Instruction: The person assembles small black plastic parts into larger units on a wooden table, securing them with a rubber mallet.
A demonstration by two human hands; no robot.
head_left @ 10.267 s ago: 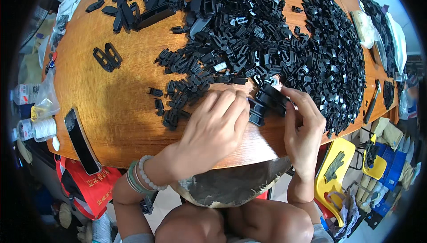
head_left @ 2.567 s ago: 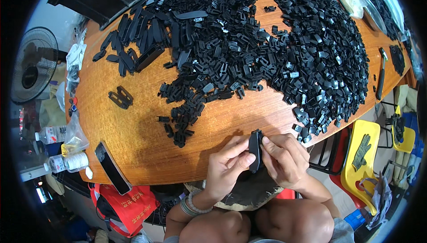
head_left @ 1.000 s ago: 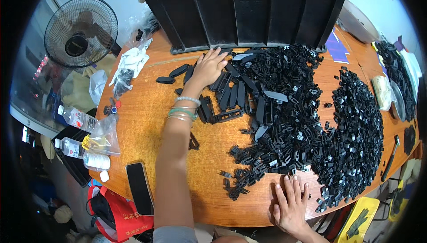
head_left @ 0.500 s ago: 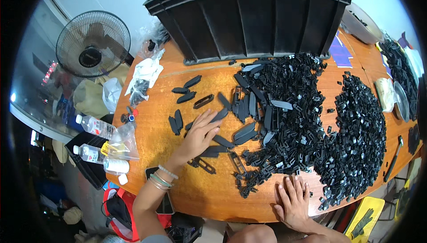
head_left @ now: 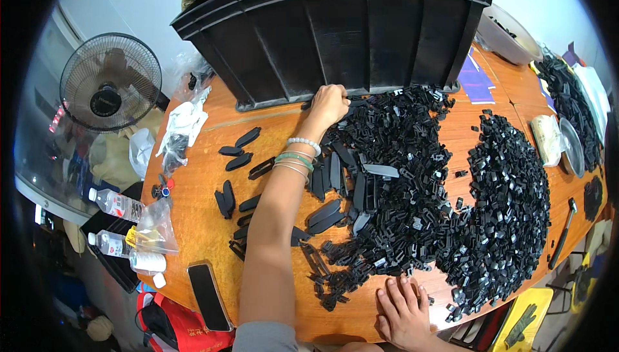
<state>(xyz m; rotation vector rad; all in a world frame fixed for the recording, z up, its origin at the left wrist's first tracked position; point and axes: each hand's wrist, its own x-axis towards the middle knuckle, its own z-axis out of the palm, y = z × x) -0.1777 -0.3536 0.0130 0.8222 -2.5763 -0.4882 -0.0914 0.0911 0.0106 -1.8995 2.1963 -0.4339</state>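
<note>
Lying beside left grip [head_left: 330, 104], black parts [head_left: 405, 173]

A glossy orange-brown wood-grain tabletop [head_left: 193, 239] bears a bright, pale glare near the middle of its near edge. A plain white wall [head_left: 138, 4] rises beyond the tabletop. Past its left end are a round black wire-caged fan [head_left: 106, 101] and a dark, reflective panel [head_left: 42, 78]; a yellow plastic chair [head_left: 540, 300] stands just beside its near right edge.
</note>
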